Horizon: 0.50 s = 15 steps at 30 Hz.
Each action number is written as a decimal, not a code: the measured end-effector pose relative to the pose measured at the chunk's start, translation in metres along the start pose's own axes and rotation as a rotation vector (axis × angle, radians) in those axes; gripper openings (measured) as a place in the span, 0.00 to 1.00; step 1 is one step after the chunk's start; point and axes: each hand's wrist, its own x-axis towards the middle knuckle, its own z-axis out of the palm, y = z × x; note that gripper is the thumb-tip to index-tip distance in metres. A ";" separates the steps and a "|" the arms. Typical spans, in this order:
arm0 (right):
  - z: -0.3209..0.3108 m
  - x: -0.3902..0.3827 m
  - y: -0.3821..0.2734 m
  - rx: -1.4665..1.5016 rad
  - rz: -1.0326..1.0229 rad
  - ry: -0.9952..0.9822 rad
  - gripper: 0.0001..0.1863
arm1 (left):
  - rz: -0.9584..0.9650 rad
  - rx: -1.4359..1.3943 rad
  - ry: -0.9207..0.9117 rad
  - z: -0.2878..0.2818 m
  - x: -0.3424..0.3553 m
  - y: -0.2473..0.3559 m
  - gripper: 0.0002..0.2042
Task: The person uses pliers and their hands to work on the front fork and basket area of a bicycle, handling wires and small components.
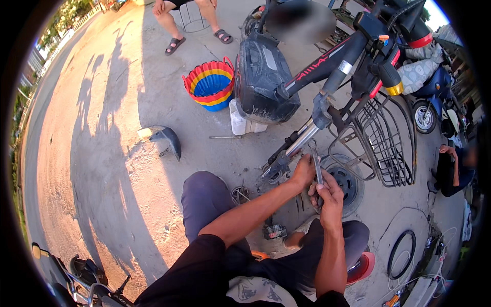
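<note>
A combination wrench (318, 166) stands nearly upright in my right hand (330, 197), its ring end up; the fingers are closed round its lower part. Just left of it, my left hand (305, 171) is closed beside the wrench shaft, close to the lower end of the scooter's front fork (307, 135). Whatever those fingers hold is hidden. No wheel sits in the fork. Under and beyond my right hand a grey wheel (353, 185) lies flat on the ground, partly covered by the hand.
The electric scooter (317, 69) has a wire basket (386, 143) on its front. A striped plastic basket (209, 84), a metal rod (225, 137) and a dark fender (171, 140) lie left. A black tyre (401, 254) lies right. Two other people sit nearby.
</note>
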 end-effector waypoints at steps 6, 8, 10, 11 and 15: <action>-0.047 -0.025 0.028 -0.320 0.103 0.022 0.20 | 0.046 0.840 -0.647 -0.041 -0.047 0.053 0.15; -0.049 -0.032 0.027 -0.700 0.028 -0.035 0.19 | 0.146 1.103 -0.694 -0.057 -0.061 0.050 0.15; -0.057 -0.043 0.042 -0.763 0.003 -0.033 0.19 | 0.161 1.132 -0.682 -0.067 -0.069 0.056 0.15; -0.062 -0.046 0.055 -0.959 -0.009 -0.083 0.18 | 0.170 1.157 -0.653 -0.071 -0.071 0.060 0.15; -0.057 -0.047 0.082 -1.378 0.108 -0.289 0.14 | 0.223 1.156 -0.633 -0.085 -0.072 0.062 0.14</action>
